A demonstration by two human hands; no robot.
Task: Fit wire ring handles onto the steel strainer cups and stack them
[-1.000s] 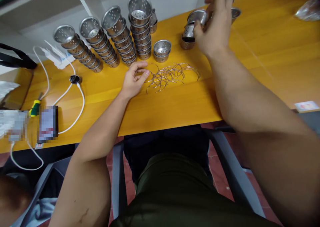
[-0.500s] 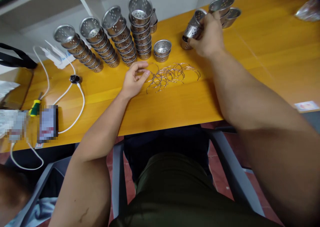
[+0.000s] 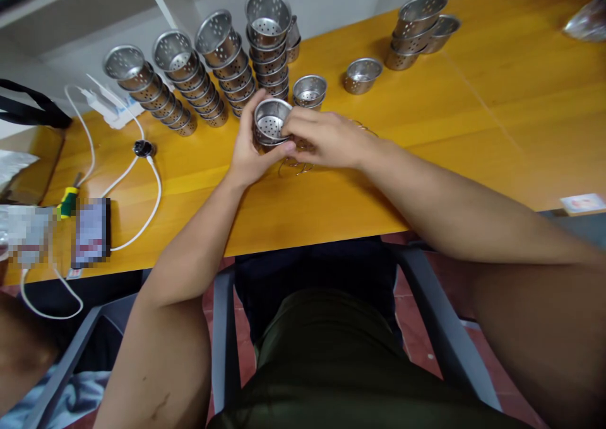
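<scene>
Cupping a perforated metal cup (image 3: 271, 121) in the head camera's view, the person's left hand (image 3: 249, 146) curved snugly around its left side above the bench (image 3: 307, 217). The right hand (image 3: 322, 137) bent its fingers over the right rim; whether they gripped could not be told. Wire rings (image 3: 299, 166) lay just below, stacked cups (image 3: 234, 70) behind.
</scene>
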